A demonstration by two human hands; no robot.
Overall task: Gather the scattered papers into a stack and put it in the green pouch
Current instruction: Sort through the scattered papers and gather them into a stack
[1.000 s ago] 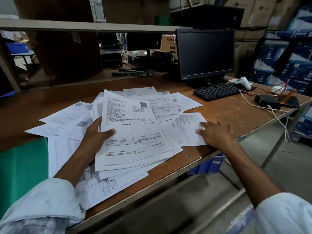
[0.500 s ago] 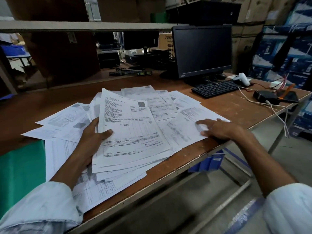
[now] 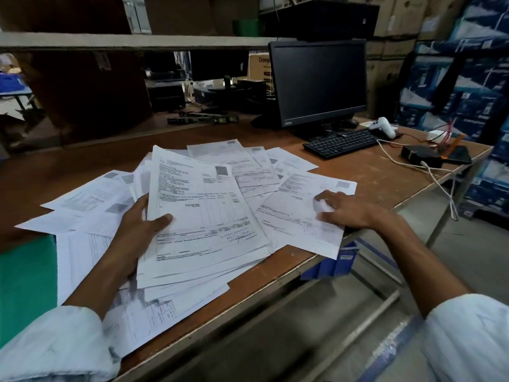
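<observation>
**Papers (image 3: pixel 242 164) spread over the desk (image 3: pixel 369 175), green pouch (image 3: pixel 24 285) at its left edge**

The green pouch lies flat at the far left of the desk, cut off by the edge of the view. Its right side touches the nearest printed sheets or is just overlapped by them. Beside it, loose sheets (image 3: pixel 82 202) fan out toward the left. One more sheet (image 3: pixel 143 312) lies under the left forearm and hangs past the front edge.

The left hand (image 3: pixel 137 232) grips a stack (image 3: pixel 203 216) of printed forms by its left edge. The thumb presses on the top page, and the fingers are hidden beneath the stack. The stack is uneven, its lower pages stepping out at the bottom and right. It is tilted up on the left, and its lower right corner lies on other pages.

Behind the stack, more sheets lie overlapped on the desk toward the monitor (image 3: pixel 319 81). To the right, a single sheet (image 3: pixel 292 216) lies askew, its near corner sticking out over the desk's front edge. The right hand (image 3: pixel 349 210) rests palm down on this sheet. Its fingers (image 3: pixel 327 198) are spread and only slightly bent, pressing on the paper, and their tips are blurred.

Farther right and back stands a black keyboard (image 3: pixel 341 143) in front of the monitor. A white handheld device (image 3: pixel 382 126) lies just beyond it. Near the right corner is a small black box (image 3: pixel 418 155), and white cables (image 3: pixel 440 186) trail over the edge. A blue bin (image 3: pixel 333 263) sits under the desk.
</observation>
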